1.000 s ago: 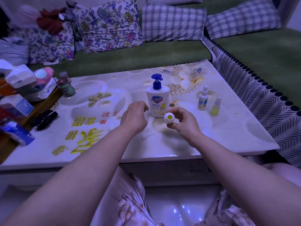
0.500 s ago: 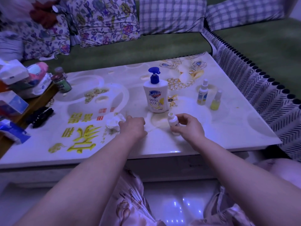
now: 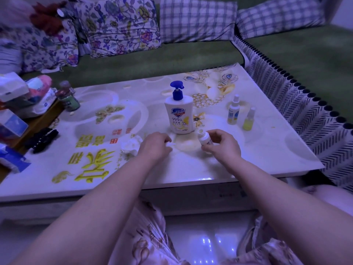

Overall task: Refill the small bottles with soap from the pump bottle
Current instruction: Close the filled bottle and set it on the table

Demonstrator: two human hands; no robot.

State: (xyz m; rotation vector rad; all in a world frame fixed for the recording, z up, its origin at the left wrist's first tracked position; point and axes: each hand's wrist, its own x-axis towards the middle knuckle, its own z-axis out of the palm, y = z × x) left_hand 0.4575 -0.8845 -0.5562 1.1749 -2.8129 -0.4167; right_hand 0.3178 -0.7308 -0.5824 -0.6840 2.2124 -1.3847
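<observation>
Above the near edge of the tabletop (image 3: pixel 267 159) both forearms reach forward. The left hand (image 3: pixel 155 145), knuckles up and fingers curled, pinches a small white cap (image 3: pixel 170 144) just beside a crumpled tissue (image 3: pixel 131 145). The right hand (image 3: pixel 223 144) grips an uncapped small bottle (image 3: pixel 204 139), tilted slightly left. Just behind stands the pump bottle (image 3: pixel 179 115); two spray bottles (image 3: pixel 233 111) stand farther right.

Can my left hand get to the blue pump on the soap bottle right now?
Probably yes. The left hand is just in front of the pump bottle, and nothing stands between it and the blue pump head, though it seems to hold a small white piece.
</observation>
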